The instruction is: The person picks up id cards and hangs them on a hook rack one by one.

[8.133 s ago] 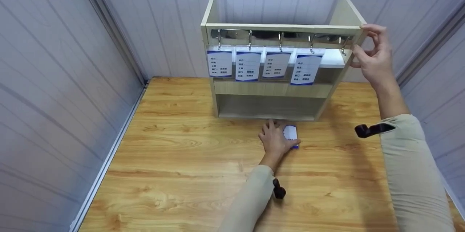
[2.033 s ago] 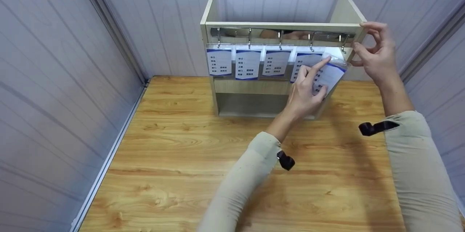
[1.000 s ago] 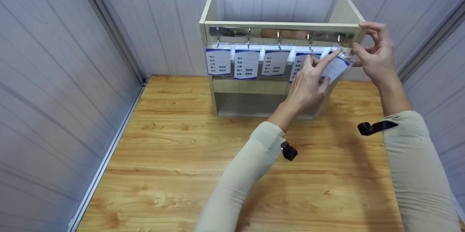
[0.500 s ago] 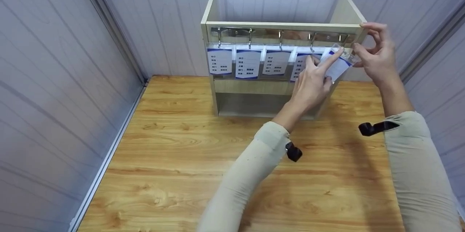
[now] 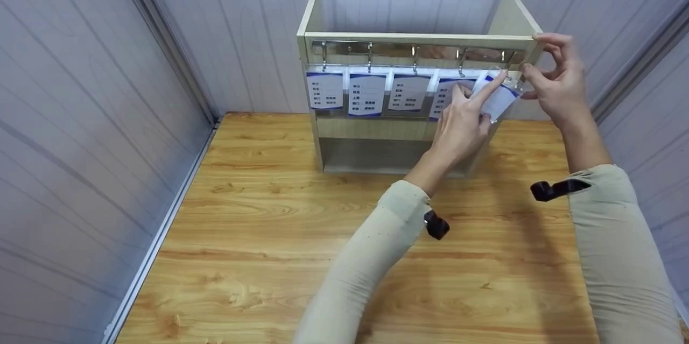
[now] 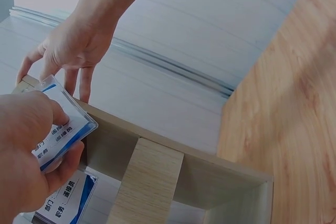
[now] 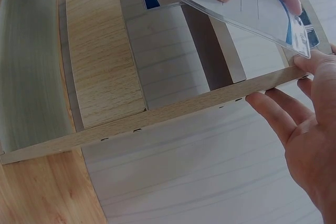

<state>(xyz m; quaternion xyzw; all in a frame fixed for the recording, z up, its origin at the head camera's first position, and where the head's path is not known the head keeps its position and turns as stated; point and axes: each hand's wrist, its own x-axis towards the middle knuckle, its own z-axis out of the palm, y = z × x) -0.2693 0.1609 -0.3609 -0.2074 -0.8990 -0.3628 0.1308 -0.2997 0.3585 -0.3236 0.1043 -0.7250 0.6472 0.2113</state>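
Note:
My left hand (image 5: pixel 460 123) pinches a name badge (image 5: pixel 498 100) in a clear plastic holder, white with blue edging. The badge tilts, its top right end close to the rightmost hook (image 5: pixel 505 57); whether they touch I cannot tell. In the left wrist view, thumb and fingers grip the badge (image 6: pixel 67 121) from both faces. Several similar badges (image 5: pixel 367 95) hang in a row from the other hooks, the nearest partly behind my left hand. My right hand (image 5: pixel 562 83) grips the top right corner of the wooden shelf unit (image 5: pixel 377 130); in the right wrist view its fingers lie around the side panel (image 7: pixel 199 102).
The shelf unit stands on a wood-grain tabletop (image 5: pixel 258 225) against a pale panelled wall (image 5: pixel 258 37). Its hooks sit on a shiny metal strip (image 5: pixel 390 49) below the top front board. Another panelled wall (image 5: pixel 97 134) bounds the left side.
My left hand has lifted the badge from the tabletop up to the rightmost hook, then shifted slightly right. In the last half second it barely moves. My right hand stays on the shelf corner.

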